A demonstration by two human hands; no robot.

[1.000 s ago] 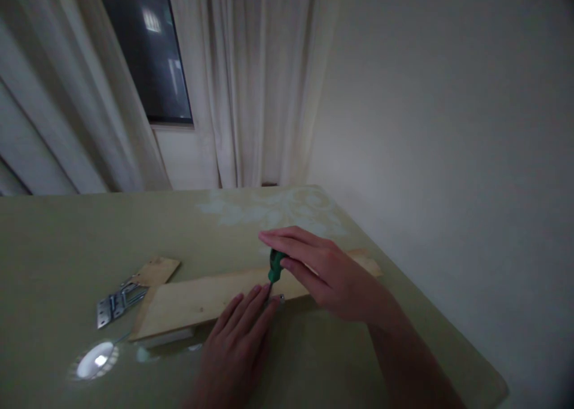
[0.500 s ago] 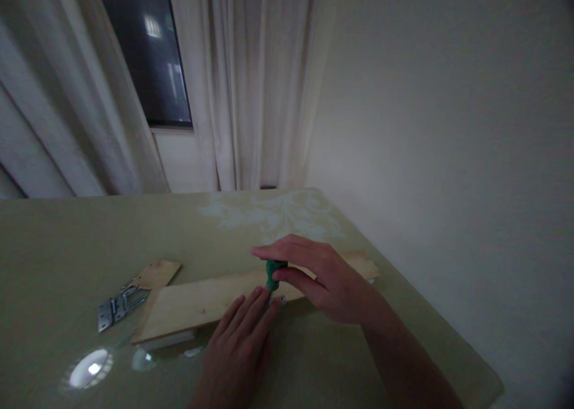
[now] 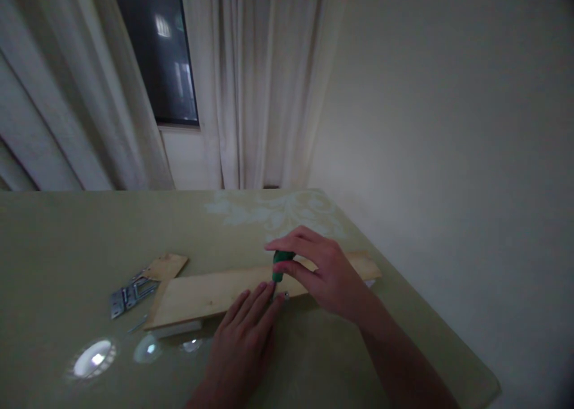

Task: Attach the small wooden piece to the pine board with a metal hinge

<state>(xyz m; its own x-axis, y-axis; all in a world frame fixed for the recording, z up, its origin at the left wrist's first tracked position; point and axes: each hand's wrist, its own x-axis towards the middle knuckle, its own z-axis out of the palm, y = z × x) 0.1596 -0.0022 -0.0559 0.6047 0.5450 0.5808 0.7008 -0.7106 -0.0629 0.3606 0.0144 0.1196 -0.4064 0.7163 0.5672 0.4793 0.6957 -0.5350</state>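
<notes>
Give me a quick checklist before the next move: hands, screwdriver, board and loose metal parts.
1. Right hand on green-handled screwdriver: ok, thumb and fingers at the handle.
2. Left hand on long wooden board: ok, fingers lying near its front edge.
3. Left fingers clear of the shaft: not ok, they are right beside it.
4. Screwdriver tip seated: cannot tell, hidden by fingers.
5. Metal plates away from hands: ok, beyond the board's left end.
</notes>
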